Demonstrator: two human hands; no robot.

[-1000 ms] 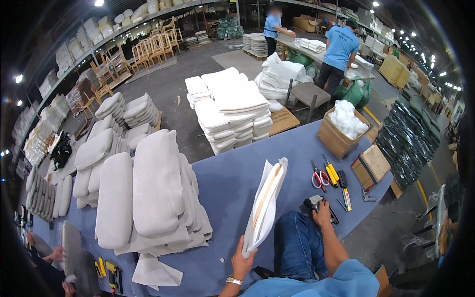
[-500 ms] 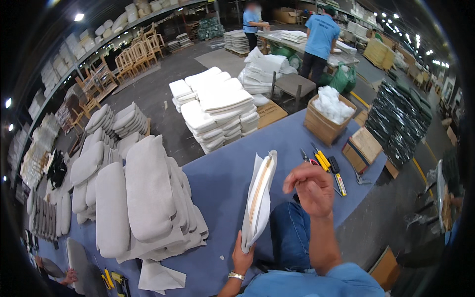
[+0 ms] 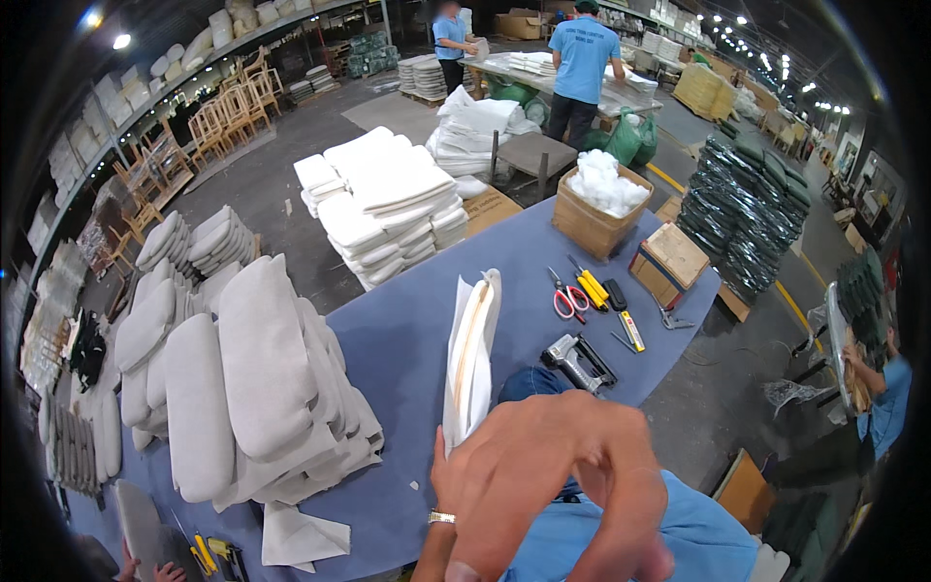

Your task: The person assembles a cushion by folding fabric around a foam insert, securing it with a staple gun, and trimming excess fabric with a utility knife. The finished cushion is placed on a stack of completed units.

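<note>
A slim white cushion [image 3: 470,354] stands on its edge over the blue table, a tan strip running along its narrow side. My left hand [image 3: 442,477] grips its lower end; my right hand hides part of that grip. Close to the camera, my right hand [image 3: 558,470] is raised with bent fingers and thumb apart, and nothing shows in it. Beyond it lies a grey staple gun [image 3: 579,362]. Red-handled scissors [image 3: 569,303], a yellow-handled tool [image 3: 593,290] and a yellow-and-white cutter [image 3: 631,331] rest farther back.
Grey padded cushions [image 3: 267,373] are heaped on the left of the blue table [image 3: 388,320]. A carton of white stuffing [image 3: 593,231] and a closed carton [image 3: 669,264] stand at the far right. White foam pads [image 3: 388,199] are stacked beyond. Another person's hands [image 3: 167,572] show at lower left.
My right hand has come down and nearer the camera, uncovering the staple gun and scissors. The cushion stays in my left hand. The whole view has shifted slightly.
</note>
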